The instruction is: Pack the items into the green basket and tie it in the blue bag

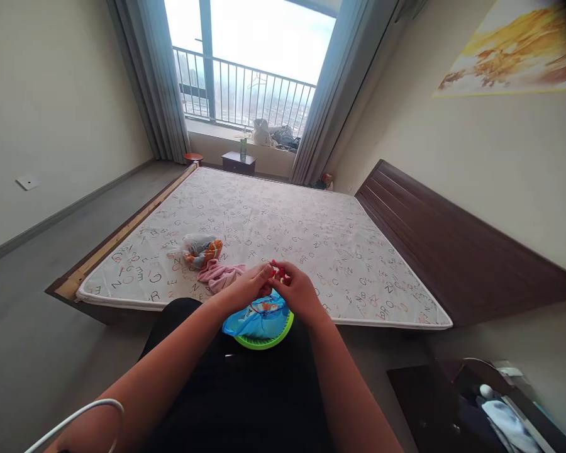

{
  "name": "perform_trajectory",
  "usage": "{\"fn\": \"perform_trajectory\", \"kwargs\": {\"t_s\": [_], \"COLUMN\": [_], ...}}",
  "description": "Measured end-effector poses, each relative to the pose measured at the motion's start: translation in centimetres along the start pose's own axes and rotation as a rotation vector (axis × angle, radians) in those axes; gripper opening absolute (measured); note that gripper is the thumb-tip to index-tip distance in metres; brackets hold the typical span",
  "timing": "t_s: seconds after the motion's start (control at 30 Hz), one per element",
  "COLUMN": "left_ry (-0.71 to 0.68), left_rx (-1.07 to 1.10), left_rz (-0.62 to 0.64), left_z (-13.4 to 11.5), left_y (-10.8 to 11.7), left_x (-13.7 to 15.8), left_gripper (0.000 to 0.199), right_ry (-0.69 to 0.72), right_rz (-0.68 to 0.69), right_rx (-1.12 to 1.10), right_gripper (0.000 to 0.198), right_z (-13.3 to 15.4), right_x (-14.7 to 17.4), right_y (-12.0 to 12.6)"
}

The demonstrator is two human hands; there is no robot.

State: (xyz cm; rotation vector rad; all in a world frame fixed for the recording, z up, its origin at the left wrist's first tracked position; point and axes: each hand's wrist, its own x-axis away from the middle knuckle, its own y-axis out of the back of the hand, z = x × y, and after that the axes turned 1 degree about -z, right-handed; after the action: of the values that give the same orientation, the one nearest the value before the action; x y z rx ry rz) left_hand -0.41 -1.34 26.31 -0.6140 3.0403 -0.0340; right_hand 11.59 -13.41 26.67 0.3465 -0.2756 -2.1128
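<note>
Both of my hands meet over my lap, fingers pinched together. Between the fingertips of my left hand (252, 283) and my right hand (296, 290) is a small red and yellow thing (278, 272), too small and covered to name. Below the hands a blue see-through bag (257, 322) with patterned contents rests in a bright green basket (266, 343) on my lap. A thin red line, perhaps a cord, curves by the bag under my left hand. Just beyond that hand a pink cloth (219, 275) lies crumpled on the mattress (283, 214).
On the mattress, a clear plastic bag (202, 250) holds grey and orange items. A wooden bed frame (132, 223) edges the left side; a dark headboard (453, 239) rises at right. A dark cabinet (424, 402) with objects stands lower right. A white cable (82, 409) crosses my left arm.
</note>
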Motion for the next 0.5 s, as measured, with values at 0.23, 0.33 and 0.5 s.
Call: {"fn": "perform_trajectory", "kwargs": {"t_s": [0.23,0.33,0.5], "left_ry": [-0.015,-0.004,0.014], "left_rx": [-0.125,-0.082,0.072], "left_rz": [-0.079,-0.046,-0.017], "left_z": [2.2,2.1,1.8], "left_y": [0.1,0.0,-0.4], "left_x": [0.3,0.8,1.2], "left_gripper": [0.055,0.057,0.062], "right_ry": [0.016,0.030,0.037], "right_rz": [-0.126,-0.141,-0.086], "right_rx": [0.124,0.157,0.123], "right_gripper": [0.022,0.023,0.031], "right_z": [-0.7,-0.9,-1.1], "right_x": [0.3,0.4,0.8], "right_y": [-0.8,-0.7,-0.5]}}
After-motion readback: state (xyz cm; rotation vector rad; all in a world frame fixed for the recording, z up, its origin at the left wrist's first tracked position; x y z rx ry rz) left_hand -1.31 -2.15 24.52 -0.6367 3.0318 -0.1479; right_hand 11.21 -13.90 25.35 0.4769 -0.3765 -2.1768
